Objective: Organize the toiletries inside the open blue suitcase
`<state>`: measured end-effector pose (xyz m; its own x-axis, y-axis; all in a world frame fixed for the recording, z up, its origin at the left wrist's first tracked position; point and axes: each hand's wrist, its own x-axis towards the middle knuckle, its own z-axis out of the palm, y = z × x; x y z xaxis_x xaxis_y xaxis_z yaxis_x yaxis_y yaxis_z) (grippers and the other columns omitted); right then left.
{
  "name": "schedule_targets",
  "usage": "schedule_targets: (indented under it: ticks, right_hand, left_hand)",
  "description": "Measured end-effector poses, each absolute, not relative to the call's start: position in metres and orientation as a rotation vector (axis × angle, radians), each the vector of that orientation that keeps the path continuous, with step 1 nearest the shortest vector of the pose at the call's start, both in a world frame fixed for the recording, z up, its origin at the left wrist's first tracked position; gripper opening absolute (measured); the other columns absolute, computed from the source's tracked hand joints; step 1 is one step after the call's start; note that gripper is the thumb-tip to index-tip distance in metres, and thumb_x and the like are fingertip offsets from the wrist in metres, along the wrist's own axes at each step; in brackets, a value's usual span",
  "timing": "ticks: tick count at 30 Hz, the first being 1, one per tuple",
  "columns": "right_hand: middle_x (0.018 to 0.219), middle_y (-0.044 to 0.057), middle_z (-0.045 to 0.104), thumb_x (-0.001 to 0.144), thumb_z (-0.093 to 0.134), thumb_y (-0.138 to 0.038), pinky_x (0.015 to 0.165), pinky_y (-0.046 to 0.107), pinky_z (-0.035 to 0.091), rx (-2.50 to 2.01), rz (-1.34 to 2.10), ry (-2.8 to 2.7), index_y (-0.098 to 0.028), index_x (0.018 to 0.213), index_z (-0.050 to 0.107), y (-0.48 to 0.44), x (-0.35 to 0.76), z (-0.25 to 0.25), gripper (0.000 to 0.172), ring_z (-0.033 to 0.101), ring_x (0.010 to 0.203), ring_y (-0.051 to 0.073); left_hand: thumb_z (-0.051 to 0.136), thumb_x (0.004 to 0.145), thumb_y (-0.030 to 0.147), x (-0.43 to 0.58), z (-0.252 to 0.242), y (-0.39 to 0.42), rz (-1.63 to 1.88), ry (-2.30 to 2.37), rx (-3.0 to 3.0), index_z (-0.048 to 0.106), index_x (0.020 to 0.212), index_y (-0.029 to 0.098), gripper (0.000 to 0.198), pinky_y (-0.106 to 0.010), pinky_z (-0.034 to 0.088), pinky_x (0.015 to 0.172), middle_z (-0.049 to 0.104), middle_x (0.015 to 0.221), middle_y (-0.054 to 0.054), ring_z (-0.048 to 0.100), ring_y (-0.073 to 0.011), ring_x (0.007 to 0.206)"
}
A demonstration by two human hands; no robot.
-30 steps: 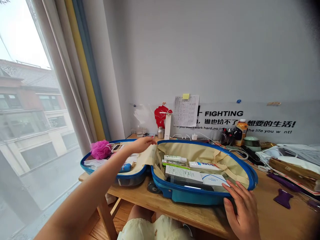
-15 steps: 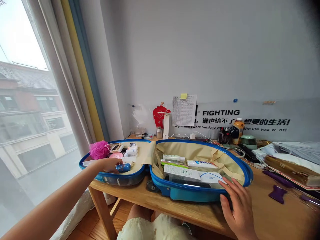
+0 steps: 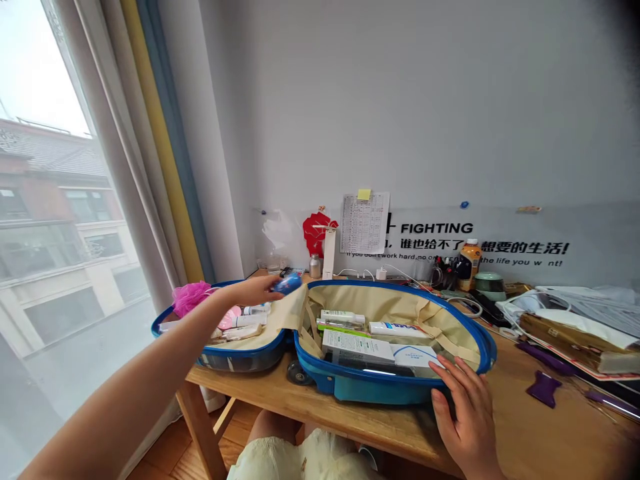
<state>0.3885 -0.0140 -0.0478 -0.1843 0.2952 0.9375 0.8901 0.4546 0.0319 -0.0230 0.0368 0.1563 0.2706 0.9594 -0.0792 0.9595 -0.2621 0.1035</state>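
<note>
My left hand [image 3: 257, 290] grips a small blue bottle [image 3: 288, 284], blurred by motion, above the far inner part of the left half of an open blue suitcase [image 3: 387, 392]. Below that arm lie a pink round item [image 3: 231, 317], white tubes [image 3: 246, 321] and a pink bath puff [image 3: 191, 297]. My right hand [image 3: 465, 407] rests on the near right rim of the suitcase, fingers spread, holding nothing. Close to its fingertips is a white box [image 3: 414, 355]. A toothpaste-like tube [image 3: 395, 329], a white bottle [image 3: 343, 317] and a printed box [image 3: 357, 346] lie in the right half.
The suitcase stands on a wooden table [image 3: 395, 427] against a wall. Behind it are a white lamp-like stand [image 3: 329, 253], a small jar [image 3: 315, 266] and an orange-labelled bottle [image 3: 469, 263]. To the right lie a brown case [image 3: 570, 340], cables and a purple piece [image 3: 544, 389].
My left hand has lifted the blue bottle from the near side of the left half and carried it up, away and rightward. The right hand stays on the rim.
</note>
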Motion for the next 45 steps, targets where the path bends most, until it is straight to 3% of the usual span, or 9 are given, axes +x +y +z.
schedule_targets:
  ticks: [5, 10, 16, 25, 28, 32, 35, 38, 45]
  right_hand:
    - [0.116, 0.011, 0.062, 0.093, 0.039, -0.028, 0.105, 0.047, 0.034, -1.013, -0.762, -1.725, -0.021, 0.121, 0.051, -0.015, 0.388, -0.047, 0.031, 0.051, 0.122, 0.029]
    - [0.117, 0.01, 0.062, 0.093, 0.039, -0.03, 0.106, 0.047, 0.032, -1.034, -0.731, -1.717, -0.022, 0.12, 0.053, -0.015, 0.388, -0.049, 0.031, 0.051, 0.122, 0.028]
    - [0.119, 0.01, 0.062, 0.093, 0.038, -0.034, 0.107, 0.047, 0.032, -1.057, -0.699, -1.722, -0.023, 0.121, 0.053, -0.015, 0.39, -0.054, 0.034, 0.052, 0.123, 0.028]
    - [0.117, 0.01, 0.062, 0.093, 0.039, -0.03, 0.105, 0.047, 0.033, -1.023, -0.724, -1.708, -0.023, 0.12, 0.054, -0.014, 0.389, -0.049, 0.032, 0.052, 0.121, 0.027]
    - [0.116, 0.011, 0.062, 0.094, 0.037, -0.032, 0.106, 0.048, 0.033, -1.025, -0.742, -1.714, -0.022, 0.119, 0.053, -0.013, 0.389, -0.05, 0.032, 0.052, 0.121, 0.028]
    - [0.115, 0.011, 0.062, 0.094, 0.037, -0.032, 0.105, 0.049, 0.033, -1.011, -0.745, -1.709, -0.022, 0.118, 0.053, -0.013, 0.389, -0.05, 0.031, 0.052, 0.121, 0.029]
    - [0.116, 0.012, 0.062, 0.094, 0.038, -0.031, 0.105, 0.049, 0.033, -0.999, -0.741, -1.717, -0.021, 0.119, 0.053, -0.013, 0.388, -0.049, 0.031, 0.05, 0.123, 0.029]
    - [0.117, 0.013, 0.061, 0.093, 0.039, -0.03, 0.105, 0.049, 0.034, -0.989, -0.742, -1.72, -0.02, 0.121, 0.052, -0.013, 0.388, -0.048, 0.032, 0.049, 0.124, 0.03]
    - [0.117, 0.012, 0.061, 0.093, 0.039, -0.031, 0.103, 0.049, 0.035, -1.0, -0.756, -1.72, -0.021, 0.121, 0.051, -0.014, 0.388, -0.047, 0.032, 0.05, 0.122, 0.03]
  left_hand:
    - [0.051, 0.087, 0.047, 0.112, 0.139, 0.069, -0.111, 1.512, 2.602, 0.046, 0.134, 0.02, 0.054, -0.033, 0.043, 0.096, 0.057, 0.134, -0.01, 0.056, -0.0252, 0.117]
    - [0.055, 0.085, 0.044, 0.208, 0.1, 0.086, -0.29, 1.378, 2.623, 0.055, 0.128, 0.019, 0.049, -0.038, 0.046, 0.097, 0.058, 0.133, -0.013, 0.056, -0.0276, 0.119]
    - [0.052, 0.088, 0.045, 0.236, 0.078, 0.097, -0.319, 1.431, 2.584, 0.051, 0.132, 0.026, 0.048, -0.041, 0.045, 0.101, 0.054, 0.138, -0.009, 0.053, -0.0265, 0.124]
    - [0.054, 0.093, 0.038, 0.228, 0.071, 0.093, -0.214, 1.349, 2.524, 0.05, 0.132, 0.018, 0.044, -0.049, 0.045, 0.1, 0.053, 0.136, -0.011, 0.055, -0.0243, 0.119]
    - [0.05, 0.095, 0.036, 0.213, 0.083, 0.092, -0.077, 1.329, 2.527, 0.044, 0.14, 0.022, 0.048, -0.039, 0.042, 0.106, 0.051, 0.142, -0.009, 0.051, -0.0214, 0.126]
    - [0.035, 0.099, 0.031, 0.159, 0.104, 0.1, 0.194, 1.411, 2.501, 0.046, 0.138, 0.03, 0.04, -0.023, 0.039, 0.104, 0.052, 0.142, 0.003, 0.051, -0.0121, 0.125]
    - [0.032, 0.1, 0.028, 0.091, 0.114, 0.106, 0.344, 1.626, 2.423, 0.051, 0.133, 0.024, 0.038, -0.03, 0.04, 0.105, 0.054, 0.14, -0.002, 0.05, -0.0152, 0.125]
    - [0.05, 0.094, 0.039, 0.012, 0.113, 0.102, 0.333, 1.89, 2.289, 0.055, 0.124, 0.018, 0.037, -0.046, 0.046, 0.099, 0.057, 0.13, -0.01, 0.056, -0.0228, 0.116]
    - [0.057, 0.091, 0.038, -0.117, 0.086, 0.066, -0.015, 2.184, 1.996, 0.058, 0.117, 0.016, 0.033, -0.042, 0.053, 0.087, 0.06, 0.117, -0.008, 0.061, -0.02, 0.102]
